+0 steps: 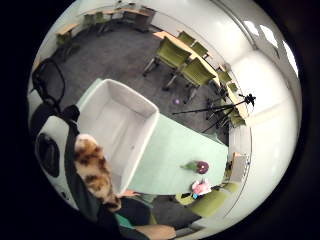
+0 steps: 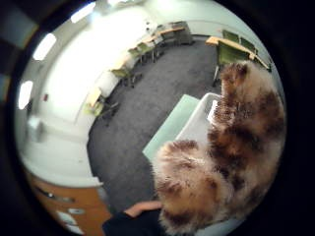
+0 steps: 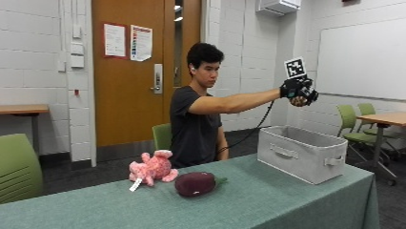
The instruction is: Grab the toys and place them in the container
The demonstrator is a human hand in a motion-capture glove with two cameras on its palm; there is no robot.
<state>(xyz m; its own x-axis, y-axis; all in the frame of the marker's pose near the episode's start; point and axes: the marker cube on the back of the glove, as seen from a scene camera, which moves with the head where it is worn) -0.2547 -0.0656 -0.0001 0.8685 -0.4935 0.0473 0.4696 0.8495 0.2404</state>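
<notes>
Spotted furry toy in my grip, high above the grey fabric container. Container open, upright on the surface's end. Pink plush and dark purple eggplant toy lie side by side, well apart from it.

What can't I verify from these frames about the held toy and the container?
- Spotted plush toy: outside view hides it behind the gloved right hand; palm views cut it off, so its kind is unclear.
- Container: outside view's near wall hides its floor; little finger view shows it only partly.
</notes>
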